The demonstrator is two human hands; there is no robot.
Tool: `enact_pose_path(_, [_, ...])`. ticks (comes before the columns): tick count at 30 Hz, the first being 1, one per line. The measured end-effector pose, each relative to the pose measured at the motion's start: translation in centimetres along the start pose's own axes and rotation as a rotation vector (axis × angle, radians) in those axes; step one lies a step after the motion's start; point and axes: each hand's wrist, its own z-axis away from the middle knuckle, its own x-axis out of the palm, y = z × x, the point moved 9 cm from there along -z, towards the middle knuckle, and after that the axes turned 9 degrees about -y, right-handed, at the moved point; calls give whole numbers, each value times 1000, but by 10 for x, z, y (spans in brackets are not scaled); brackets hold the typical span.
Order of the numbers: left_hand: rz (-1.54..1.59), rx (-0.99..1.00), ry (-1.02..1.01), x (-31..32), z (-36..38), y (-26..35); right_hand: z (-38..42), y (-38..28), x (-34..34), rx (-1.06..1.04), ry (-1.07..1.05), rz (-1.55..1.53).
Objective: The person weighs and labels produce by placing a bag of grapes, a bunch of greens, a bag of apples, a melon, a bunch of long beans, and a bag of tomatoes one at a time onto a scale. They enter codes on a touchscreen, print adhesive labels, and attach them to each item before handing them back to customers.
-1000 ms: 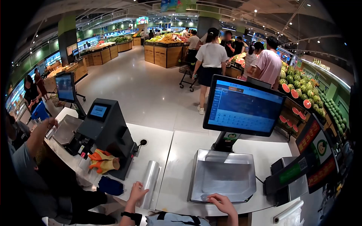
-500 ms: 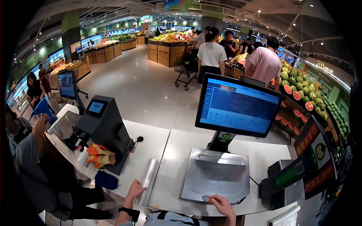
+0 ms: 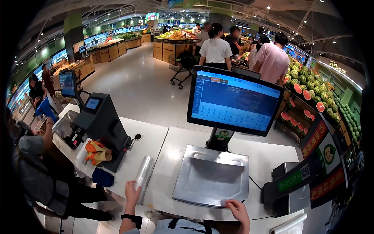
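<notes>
My left hand (image 3: pixel 132 192) rests at the near end of a roll of clear plastic bags (image 3: pixel 144 171), its fingers apart and loosely bent against the roll's side. At the front right corner of the steel scale pan (image 3: pixel 210 181) is my right hand (image 3: pixel 237 210), fingers curled together. A small pale, translucent bit shows at its fingertips, too small to name. Nothing lies on the pan. Behind it stands the scale's touchscreen (image 3: pixel 235 102), lit with a keyboard along the bottom.
Left on the counter (image 3: pixel 159 156) are a dark label printer scale (image 3: pixel 103 126), orange-and-cream gloves (image 3: pixel 97 153) and a dark blue cloth (image 3: pixel 103 177). A sign stand (image 3: pixel 327 160) is at right. A person in grey (image 3: pixel 41 167) works at left. Shoppers and watermelons (image 3: pixel 311 84) are beyond.
The camera view has shifted, so the scale and screen sit further left. My right hand now lies nearer the pan's right corner. My left hand stays by the roll.
</notes>
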Motion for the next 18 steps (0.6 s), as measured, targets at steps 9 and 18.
enact_pose_path(9, [-85,-82,-35,-6,-2,-8,-3,12,-12,-111,102,-54])
enact_pose_path(18, [-60,-277,-277,16,-5,-64,-12,8,-10,-113,104,-31])
